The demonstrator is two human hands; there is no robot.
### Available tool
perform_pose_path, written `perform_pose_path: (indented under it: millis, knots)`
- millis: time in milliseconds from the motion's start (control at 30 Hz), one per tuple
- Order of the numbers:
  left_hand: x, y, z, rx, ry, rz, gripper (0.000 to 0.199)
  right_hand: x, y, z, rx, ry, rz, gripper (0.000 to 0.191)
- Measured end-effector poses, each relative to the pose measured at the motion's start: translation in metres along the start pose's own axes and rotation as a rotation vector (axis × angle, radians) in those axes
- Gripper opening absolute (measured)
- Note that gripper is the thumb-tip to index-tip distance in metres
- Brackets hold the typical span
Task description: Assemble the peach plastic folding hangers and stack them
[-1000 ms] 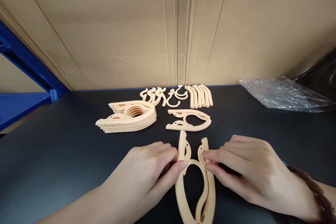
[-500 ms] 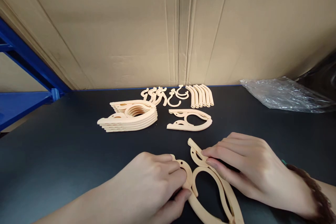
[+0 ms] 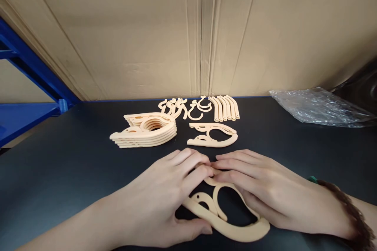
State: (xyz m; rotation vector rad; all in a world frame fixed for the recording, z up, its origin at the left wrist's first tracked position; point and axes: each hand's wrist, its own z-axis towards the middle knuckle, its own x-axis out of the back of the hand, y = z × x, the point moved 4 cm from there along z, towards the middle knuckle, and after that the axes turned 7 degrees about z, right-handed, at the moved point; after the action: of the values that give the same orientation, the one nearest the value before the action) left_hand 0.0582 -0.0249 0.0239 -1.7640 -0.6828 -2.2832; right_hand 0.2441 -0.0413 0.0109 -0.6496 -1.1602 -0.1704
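A beige plastic folding hanger (image 3: 235, 230), folded with its hook curled inside, lies at the front between both hands. My left hand (image 3: 161, 194) arches over its left part; the fingertips press on the far arm while the thumb stays by the near arm. From the other side, my right hand (image 3: 265, 186) grips the far arm, its fingertips almost touching the left ones. The right thumb is mostly hidden behind the hanger and fingers. Just beyond the hands lies another folded hanger (image 3: 232, 139), flat on the black tabletop (image 3: 73, 172).
A stack of folded hangers (image 3: 147, 139) sits left of centre. Behind it are several loose hooks (image 3: 173, 106) and a row of curved hanger arms (image 3: 225, 108). Clear plastic bags (image 3: 318, 108) lie at the back right. Cardboard (image 3: 132, 39) walls the rear; a blue frame (image 3: 32, 62) stands left.
The hanger has turned, its near arm swinging toward me. My left hand has moved up and reached its fingers across to the far arm. My right hand has shifted slightly left.
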Motion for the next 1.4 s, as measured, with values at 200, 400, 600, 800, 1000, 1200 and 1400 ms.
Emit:
perform_pose_path:
  millis: [200, 400, 600, 800, 1000, 1200, 1400]
  knots:
    - [-0.005, -0.003, 0.0, 0.011, -0.031, 0.046, 0.051, 0.002, 0.003, -0.001, -0.01, -0.024, -0.02, 0.048]
    - [-0.006, -0.002, -0.001, -0.009, -0.026, 0.071, 0.052, 0.0, 0.004, -0.001, -0.001, -0.021, -0.067, 0.049]
    - [-0.009, -0.002, -0.003, -0.035, 0.03, 0.112, 0.052, 0.003, 0.006, 0.0, 0.007, 0.101, -0.077, 0.029]
    - [-0.011, -0.001, -0.003, -0.053, 0.08, 0.19, 0.05, 0.006, 0.005, -0.001, 0.022, 0.121, -0.051, 0.053]
    - [-0.004, -0.002, -0.004, -0.022, 0.195, 0.284, 0.046, 0.004, 0.005, 0.0, 0.006, 0.123, -0.098, 0.072]
    - [-0.001, -0.002, -0.004, 0.008, 0.273, 0.33, 0.044, 0.003, 0.006, -0.003, -0.036, 0.156, -0.158, 0.065]
    - [-0.002, -0.009, -0.005, 0.138, 0.328, 0.239, 0.064, 0.011, 0.013, -0.001, -0.1, 0.267, -0.145, 0.061]
